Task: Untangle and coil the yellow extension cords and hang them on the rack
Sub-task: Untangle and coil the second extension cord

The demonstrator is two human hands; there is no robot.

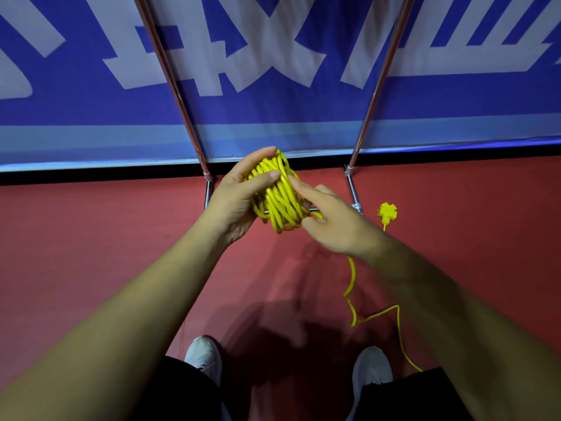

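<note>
While my left hand (233,202) clasps the coil (279,202), my right hand (337,226) just right of it pinches the tail (352,278) trailing near-right

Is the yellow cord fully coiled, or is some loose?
Partly coiled: left hand grips the coiled bundle, while a loose tail runs from under the right hand across the red floor.

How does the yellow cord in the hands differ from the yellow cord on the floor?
The coil is wound in tight loops; the loose cord runs in irregular bends. The coil is held up, gripped by the left hand; the loose cord lies on the red floor. Both are yellow.
</note>
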